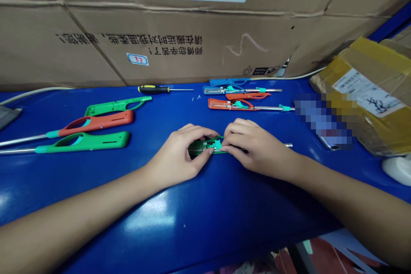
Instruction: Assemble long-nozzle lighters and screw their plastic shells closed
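A green lighter (197, 147) with its casing opened lies on the blue table in the middle, its inner parts and a teal piece showing. My left hand (186, 150) curls around its handle end, thumb and fingers closed on it. My right hand (248, 143) pinches at the teal piece and the trigger area; its fingertips partly hide what they hold. The metal tube's tip (289, 145) sticks out beyond my right hand.
Assembled red (99, 123) and green (93, 142) lighters and a green half shell (112, 106) lie left. Behind are a screwdriver (154, 89), tiny screws, opened blue (221, 90) and orange (221, 104) lighters. A phone (324, 124) and taped package (369, 94) sit right; a carton (160, 64) stands behind.
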The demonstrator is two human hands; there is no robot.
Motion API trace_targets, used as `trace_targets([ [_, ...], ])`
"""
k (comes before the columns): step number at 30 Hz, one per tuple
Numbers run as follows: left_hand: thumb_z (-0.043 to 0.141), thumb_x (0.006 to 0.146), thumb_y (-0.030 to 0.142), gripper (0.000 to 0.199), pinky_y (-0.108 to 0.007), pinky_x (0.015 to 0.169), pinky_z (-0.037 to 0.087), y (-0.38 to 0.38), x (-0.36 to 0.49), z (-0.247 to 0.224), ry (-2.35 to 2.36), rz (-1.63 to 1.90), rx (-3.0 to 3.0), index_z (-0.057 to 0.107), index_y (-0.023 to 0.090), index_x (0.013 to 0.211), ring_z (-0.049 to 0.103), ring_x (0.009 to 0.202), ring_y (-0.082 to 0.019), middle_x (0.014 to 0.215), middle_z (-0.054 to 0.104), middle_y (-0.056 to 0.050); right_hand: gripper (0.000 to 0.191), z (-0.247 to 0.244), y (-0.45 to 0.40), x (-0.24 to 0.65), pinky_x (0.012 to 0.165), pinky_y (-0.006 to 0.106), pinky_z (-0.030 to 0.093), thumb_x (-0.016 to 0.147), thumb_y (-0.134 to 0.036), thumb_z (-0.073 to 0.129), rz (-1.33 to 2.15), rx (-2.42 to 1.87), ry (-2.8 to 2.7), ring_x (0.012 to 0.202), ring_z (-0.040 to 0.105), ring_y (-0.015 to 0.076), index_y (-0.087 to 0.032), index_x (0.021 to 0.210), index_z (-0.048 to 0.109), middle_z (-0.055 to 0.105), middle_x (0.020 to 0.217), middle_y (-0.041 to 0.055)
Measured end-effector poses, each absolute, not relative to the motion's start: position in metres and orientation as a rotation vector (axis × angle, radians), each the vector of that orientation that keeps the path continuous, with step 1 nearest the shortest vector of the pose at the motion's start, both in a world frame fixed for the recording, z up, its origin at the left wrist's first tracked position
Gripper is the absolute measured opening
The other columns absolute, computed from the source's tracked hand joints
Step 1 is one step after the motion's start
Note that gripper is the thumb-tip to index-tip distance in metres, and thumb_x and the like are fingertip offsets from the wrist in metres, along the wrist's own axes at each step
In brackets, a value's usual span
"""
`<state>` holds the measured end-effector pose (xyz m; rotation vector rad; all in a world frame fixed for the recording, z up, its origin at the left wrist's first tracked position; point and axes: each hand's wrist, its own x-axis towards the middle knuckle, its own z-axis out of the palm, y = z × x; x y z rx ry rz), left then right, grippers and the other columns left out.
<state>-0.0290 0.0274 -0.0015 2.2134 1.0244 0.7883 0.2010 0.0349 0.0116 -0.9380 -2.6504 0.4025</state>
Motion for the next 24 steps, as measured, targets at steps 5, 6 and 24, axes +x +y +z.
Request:
trace_targets([
  [5,0.065,0.086,0.015,0.026,-0.035,0.088,0.05,0.028,-0.03,-0.002,1.013,0.797,2.222,0.069,0.02,0.111,0.065,0.096,-0.02,0.108,0.075,-0.003,0.021,0.012,0.034,0.201,0.086,0.037,0.042,0.102,-0.021,0.049,0.354,-0.934,-2.685,0.09,0.051,0.0205,-0.016,0.09,0.066,0.062,0.095,0.0075],
  [6,0.065,0.086,0.014,0.027,-0.035,0.088,0.05,0.028,-0.03,-0.002,1.009,0.798,2.224,0.069,0.02,0.112,0.064,0.096,-0.02,0.108,0.075,-0.003,0.021,0.012,0.034,0.2,0.086,0.037,0.042,0.102,-0.021,0.049,0.348,-0.937,-2.691,0.09,0.051,0.0206,-0.016,0.09,0.066,0.062,0.095,0.0077],
  [24,0.063,0.09,0.02,0.026,-0.038,0.097,0.046,0.021,-0.03,-0.001,1.019,0.956,2.282,0.066,0.019,0.116,0.064,0.107,-0.021,0.114,0.071,-0.006,0.013,0.011,0.043,0.202,0.085,0.036,0.041,0.095,-0.026,0.059,0.344,-1.099,-2.454,0.091,0.062,0.0186,-0.019,0.089,0.068,0.069,0.089,0.0027],
])
